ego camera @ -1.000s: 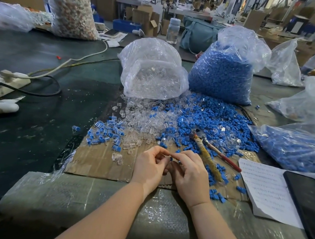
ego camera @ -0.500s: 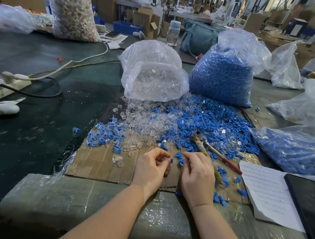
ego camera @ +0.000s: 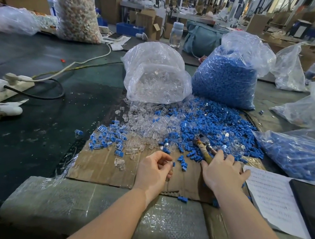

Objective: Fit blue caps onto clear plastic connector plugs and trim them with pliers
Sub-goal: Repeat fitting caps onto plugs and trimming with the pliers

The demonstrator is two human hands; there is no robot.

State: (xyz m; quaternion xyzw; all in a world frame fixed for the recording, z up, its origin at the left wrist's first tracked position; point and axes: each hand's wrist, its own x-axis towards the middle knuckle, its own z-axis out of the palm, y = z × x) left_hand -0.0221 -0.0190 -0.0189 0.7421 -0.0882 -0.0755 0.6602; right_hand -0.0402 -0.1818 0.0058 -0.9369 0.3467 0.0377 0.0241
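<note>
The left hand point(ego camera: 154, 170) pinches a small capped plug point(ego camera: 173, 164) above the cardboard point(ego camera: 98, 167). The right hand point(ego camera: 223, 174), apart from it, lies with spread fingers on the pliers point(ego camera: 203, 149).

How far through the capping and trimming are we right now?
Done: a small cluster of capped plugs lies at the cardboard's left. In hand: the left hand pinches what looks like a capped piece, and the right hand is on the pliers, so trimming looks next. Left: the loose clear plugs, loose blue caps and both full bags, so it is early.
</note>
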